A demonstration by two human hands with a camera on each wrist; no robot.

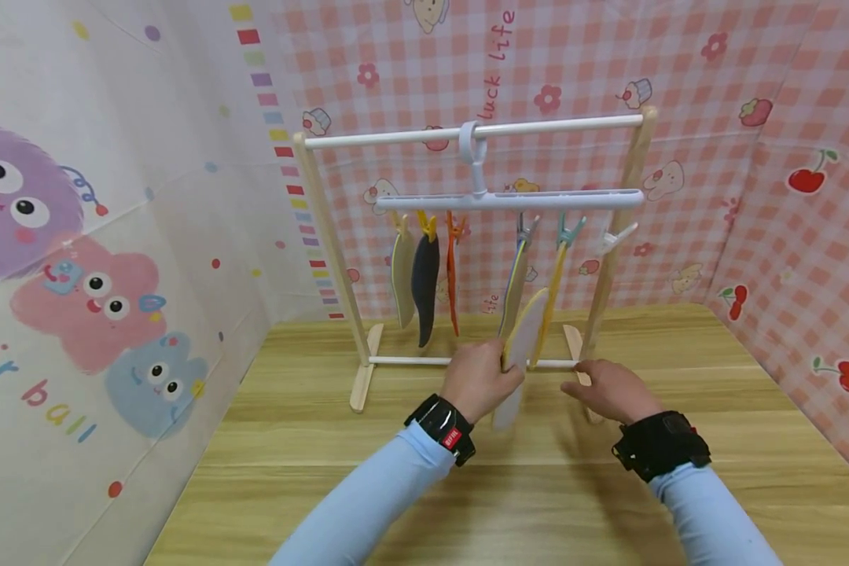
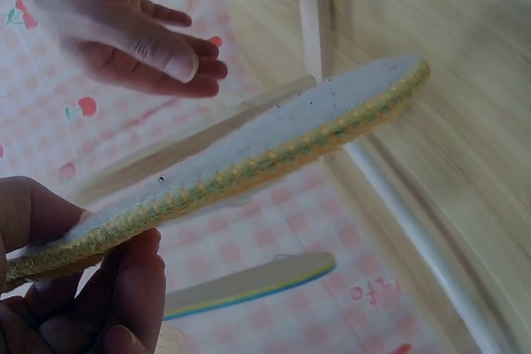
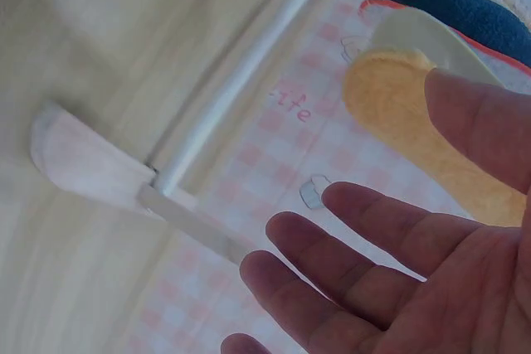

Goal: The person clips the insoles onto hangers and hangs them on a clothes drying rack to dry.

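My left hand [image 1: 477, 381] pinches one end of a white insole [image 2: 274, 134] with a yellow-green stitched edge, holding it tilted below the hanger's right half. Near the rack's right foot is my right hand [image 1: 619, 391], its fingers spread with nothing between them in the right wrist view. Above, a lilac hanger [image 1: 566, 200] carries clips with insoles: a beige insole [image 1: 402, 283], a dark blue insole [image 1: 426, 275], a thin orange-red insole [image 1: 452, 275], an insole with a yellow-blue edge [image 1: 515, 287] and an orange-yellow insole [image 3: 394, 101]. A white clip [image 1: 617, 238] at the right end holds nothing.
The hanger hooks over the white top rod [image 1: 559, 126] of a wooden rack. A white lower rod [image 1: 410, 360] joins its feet, including the left foot [image 1: 365, 369]. The wood-grain table [image 1: 290, 479] meets patterned cloth walls behind and at both sides.
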